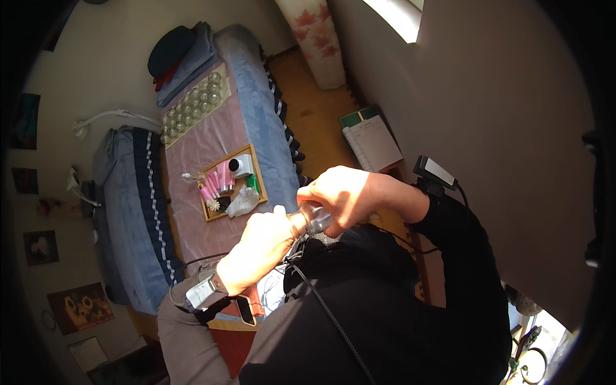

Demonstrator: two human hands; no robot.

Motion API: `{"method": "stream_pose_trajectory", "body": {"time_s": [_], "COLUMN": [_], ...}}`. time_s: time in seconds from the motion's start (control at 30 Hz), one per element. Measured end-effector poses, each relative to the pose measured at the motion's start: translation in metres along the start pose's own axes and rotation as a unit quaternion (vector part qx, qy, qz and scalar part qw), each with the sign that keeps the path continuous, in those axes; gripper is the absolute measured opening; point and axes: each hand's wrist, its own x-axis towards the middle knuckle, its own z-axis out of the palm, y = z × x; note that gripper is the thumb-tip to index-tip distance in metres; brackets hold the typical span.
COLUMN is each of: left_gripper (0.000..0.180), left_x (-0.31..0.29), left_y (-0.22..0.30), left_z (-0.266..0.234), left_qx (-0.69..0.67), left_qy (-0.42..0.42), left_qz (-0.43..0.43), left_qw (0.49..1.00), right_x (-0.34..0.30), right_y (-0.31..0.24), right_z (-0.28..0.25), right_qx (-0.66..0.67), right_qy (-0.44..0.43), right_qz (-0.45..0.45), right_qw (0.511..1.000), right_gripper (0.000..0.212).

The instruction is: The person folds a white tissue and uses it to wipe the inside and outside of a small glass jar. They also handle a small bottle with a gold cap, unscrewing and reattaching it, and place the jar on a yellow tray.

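A clear, rounded glass cup (pixel 316 218) is held up in front of my body, between both hands. My right hand (pixel 346 196) curls round its far right side, in bright sunlight. Closed at the cup's left end is my left hand (pixel 260 247), with its thumb raised; some of its fingers are hidden. On the bed, several similar round glass cups (pixel 192 109) stand in rows on a pale cloth. Nearer to me, a wooden tray (pixel 262 186) holds pink bottles and tubes (pixel 223 176), a white container with a black top (pixel 240 166) and a crumpled clear plastic bag (pixel 244 201).
The bed (pixel 205 240) has a pink cover and blue edges, with folded bedding (pixel 192 70) at its far end. White lamps (pixel 119 113) reach in from the left wall. A phone (pixel 246 310) lies near my left forearm. Papers (pixel 373 142) lie by the right wall. Cables hang across my front.
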Motion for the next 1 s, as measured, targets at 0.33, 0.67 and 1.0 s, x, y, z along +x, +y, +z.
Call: {"method": "stream_pose_trajectory", "body": {"time_s": [0.33, 0.67, 1.0], "left_gripper": [0.073, 0.056, 0.057], "left_x": [0.023, 0.021, 0.021], "left_y": [-0.026, -0.022, -0.028], "left_z": [-0.009, 0.001, -0.005], "left_qx": [-0.776, -0.084, -0.708], "left_qy": [-0.21, 0.064, -0.223], "left_qz": [-0.19, 0.029, -0.204], "left_qw": [0.564, 0.994, 0.638], "right_x": [0.001, -0.007, -0.001], "right_y": [0.008, 0.022, 0.015], "right_z": [0.015, -0.008, 0.003], "right_qx": [-0.252, 0.071, -0.152], "right_qy": [0.398, 0.102, 0.291], "right_qz": [-0.117, -0.014, -0.096], "right_qw": [0.874, 0.992, 0.94], "right_gripper": [0.041, 0.061, 0.043]}}
